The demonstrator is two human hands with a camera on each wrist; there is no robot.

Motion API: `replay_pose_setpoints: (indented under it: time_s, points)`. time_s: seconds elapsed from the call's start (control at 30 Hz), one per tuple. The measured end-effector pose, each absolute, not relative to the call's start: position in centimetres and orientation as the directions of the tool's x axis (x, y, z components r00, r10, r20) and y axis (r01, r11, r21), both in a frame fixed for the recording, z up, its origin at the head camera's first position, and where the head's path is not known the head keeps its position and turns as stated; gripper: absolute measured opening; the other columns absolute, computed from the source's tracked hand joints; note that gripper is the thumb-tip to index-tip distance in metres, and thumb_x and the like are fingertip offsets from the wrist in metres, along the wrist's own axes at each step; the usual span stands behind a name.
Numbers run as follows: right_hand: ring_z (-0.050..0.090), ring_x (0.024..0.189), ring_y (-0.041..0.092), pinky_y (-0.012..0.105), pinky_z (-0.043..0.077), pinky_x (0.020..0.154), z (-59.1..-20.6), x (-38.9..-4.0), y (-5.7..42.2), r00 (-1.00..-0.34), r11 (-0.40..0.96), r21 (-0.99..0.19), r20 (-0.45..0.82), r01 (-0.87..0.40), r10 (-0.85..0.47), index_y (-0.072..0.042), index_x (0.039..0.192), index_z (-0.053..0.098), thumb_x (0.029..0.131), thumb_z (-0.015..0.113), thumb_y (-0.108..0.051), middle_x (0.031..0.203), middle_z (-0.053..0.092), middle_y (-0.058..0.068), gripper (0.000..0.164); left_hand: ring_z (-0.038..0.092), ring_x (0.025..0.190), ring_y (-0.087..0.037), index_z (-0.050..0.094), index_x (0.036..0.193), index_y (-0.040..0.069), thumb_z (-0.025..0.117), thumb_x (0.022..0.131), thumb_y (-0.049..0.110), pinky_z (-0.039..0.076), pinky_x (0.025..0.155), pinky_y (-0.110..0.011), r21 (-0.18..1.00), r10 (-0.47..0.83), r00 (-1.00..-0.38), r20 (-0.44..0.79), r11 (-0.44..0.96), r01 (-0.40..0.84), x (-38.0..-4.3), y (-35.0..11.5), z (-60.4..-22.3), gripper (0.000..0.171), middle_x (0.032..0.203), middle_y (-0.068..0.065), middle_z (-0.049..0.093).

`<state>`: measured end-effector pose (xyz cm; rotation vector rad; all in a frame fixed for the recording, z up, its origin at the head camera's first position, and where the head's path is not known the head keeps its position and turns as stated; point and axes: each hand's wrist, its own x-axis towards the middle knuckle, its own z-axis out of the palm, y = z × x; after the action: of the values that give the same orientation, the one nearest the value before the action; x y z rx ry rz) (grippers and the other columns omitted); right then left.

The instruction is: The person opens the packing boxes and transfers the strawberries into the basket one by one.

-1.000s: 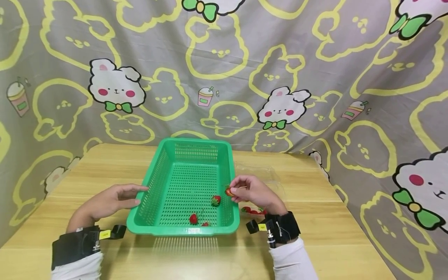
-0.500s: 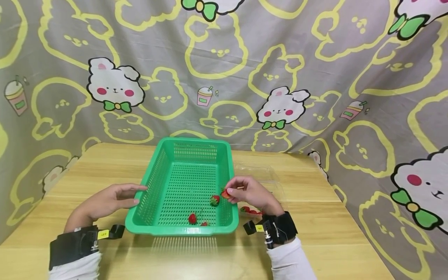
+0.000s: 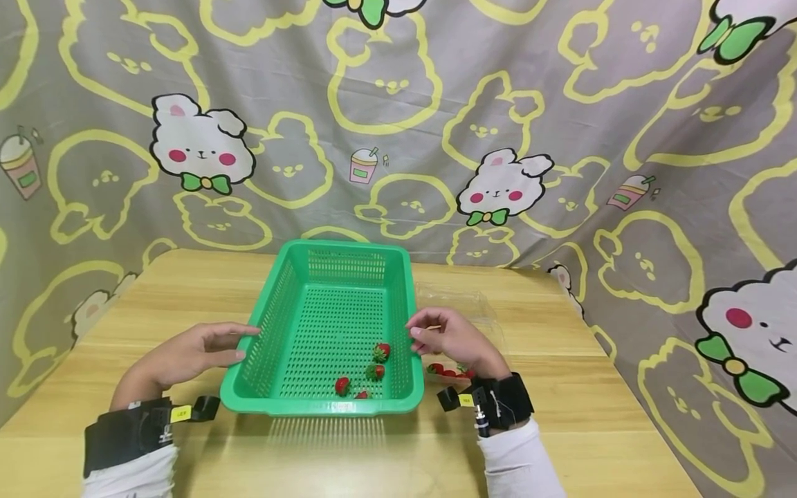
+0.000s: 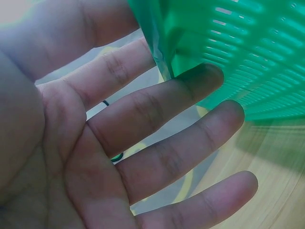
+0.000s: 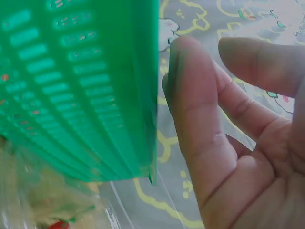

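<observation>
A green plastic basket [image 3: 324, 408] with slotted walls stands on the table. Several red strawberries lie in its near right part, among them one strawberry [image 3: 376, 373] beside another strawberry [image 3: 382, 351]. My left hand [image 3: 193, 354] rests at the basket's left rim; in the left wrist view its fingers are straight and spread against the green wall [image 4: 190, 28]. By the right rim is my right hand [image 3: 451, 339], thumb and index finger apart with nothing between them. The right wrist view shows that hand [image 5: 238, 124] just outside the basket wall [image 5: 95, 71].
Right of the basket, partly under my right arm, is a clear plastic box [image 3: 457, 304] with several strawberries [image 3: 445, 371] in it. The wooden table [image 3: 560, 415] meets a patterned cloth [image 3: 398, 138] behind and on both sides.
My right hand carried a strawberry over the right rim and let it go; it now lies in the basket. The hand has drawn back slightly to the right. My left hand stays at the left rim.
</observation>
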<state>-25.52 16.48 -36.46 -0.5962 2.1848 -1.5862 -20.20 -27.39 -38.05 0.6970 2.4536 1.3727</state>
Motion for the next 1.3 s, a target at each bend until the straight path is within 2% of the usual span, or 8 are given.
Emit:
replay_pose_setpoints:
  time_s: [0.17,0.33,0.4,0.57,0.77,0.97,1.13,1.3]
  points:
    - [0.065,0.085,0.04,0.045,0.055,0.074,-36.7,-26.1,17.1,-0.882,0.327,-0.933,-0.022,-0.151,-0.47,0.003,0.111,0.063,0.096,0.062,-0.01,0.1,0.061,0.021,0.02,0.048,0.115,0.003,0.046,0.138,-0.007,0.055,0.1,0.013,0.047,0.085,-0.023,0.86,0.51,-0.86,0.012,0.433,0.269,-20.2,-27.4,-38.0,0.044,0.137,-0.031,0.048]
    - [0.063,0.085,0.041,0.037,0.055,0.069,-37.1,-26.5,17.5,-0.915,0.377,-0.913,-0.013,-0.154,-0.404,0.004,0.111,0.062,0.095,0.061,-0.008,0.097,0.061,0.017,0.019,0.051,0.123,-0.027,0.045,0.138,-0.008,0.054,0.1,0.012,0.047,0.085,-0.023,0.851,0.521,-0.853,0.03,0.434,0.295,-20.2,-27.5,-37.9,0.043,0.136,-0.032,0.047]
    - [0.063,0.084,0.039,0.036,0.054,0.067,-37.3,-26.6,17.7,-0.926,0.412,-0.9,-0.025,-0.143,-0.375,0.003,0.11,0.062,0.095,0.062,-0.008,0.097,0.06,0.014,0.019,0.052,0.123,-0.024,0.045,0.138,-0.008,0.054,0.1,0.012,0.047,0.085,-0.023,0.855,0.524,-0.852,0.027,0.429,0.291,-20.2,-27.5,-38.0,0.044,0.136,-0.033,0.047]
    - [0.062,0.076,0.031,0.043,0.052,0.064,-37.8,-26.8,17.9,-0.948,0.498,-0.861,-0.065,-0.104,-0.311,-0.001,0.108,0.064,0.094,0.063,-0.009,0.096,0.061,0.011,0.017,0.047,0.112,0.011,0.043,0.138,-0.01,0.055,0.1,0.012,0.047,0.085,-0.022,0.875,0.522,-0.853,0.012,0.407,0.262,-20.1,-27.6,-38.2,0.046,0.136,-0.035,0.045]
    - [0.058,0.072,0.023,0.038,0.049,0.06,-39.0,-27.5,18.2,-0.96,0.597,-0.795,-0.074,-0.106,-0.269,-0.001,0.105,0.066,0.093,0.064,-0.009,0.093,0.061,0.008,0.015,0.048,0.112,0.008,0.043,0.139,-0.01,0.054,0.1,0.011,0.047,0.085,-0.023,0.88,0.526,-0.85,0.024,0.392,0.267,-20.1,-27.6,-38.3,0.045,0.136,-0.035,0.045]
    - [0.059,0.082,0.021,0.033,0.048,0.065,-40.4,-27.9,18.4,-0.967,0.699,-0.701,-0.054,-0.14,-0.248,0.001,0.105,0.066,0.09,0.067,-0.006,0.092,0.063,0.007,0.016,0.051,0.114,0.002,0.043,0.138,-0.01,0.054,0.1,0.01,0.048,0.085,-0.023,0.875,0.524,-0.851,0.032,0.397,0.278,-20.2,-27.6,-38.3,0.044,0.136,-0.034,0.046]
    - [0.06,0.091,0.025,0.037,0.049,0.072,-41.2,-27.9,18.5,-0.966,0.734,-0.667,-0.08,-0.132,-0.246,0.001,0.108,0.067,0.091,0.066,-0.006,0.102,0.065,0.011,0.018,0.048,0.113,0.007,0.043,0.139,-0.009,0.054,0.1,0.012,0.047,0.085,-0.023,0.876,0.518,-0.855,0.018,0.404,0.264,-20.2,-27.5,-38.2,0.045,0.137,-0.034,0.045]
    - [0.058,0.086,0.023,0.036,0.048,0.069,-41.5,-28.0,18.6,-0.96,0.763,-0.63,-0.1,-0.143,-0.262,0.0,0.112,0.067,0.089,0.068,-0.004,0.105,0.065,0.013,0.023,0.046,0.111,0.012,0.043,0.139,-0.01,0.054,0.1,0.012,0.047,0.086,-0.023,0.876,0.523,-0.852,0.016,0.403,0.264,-20.2,-27.5,-38.3,0.046,0.137,-0.035,0.044]
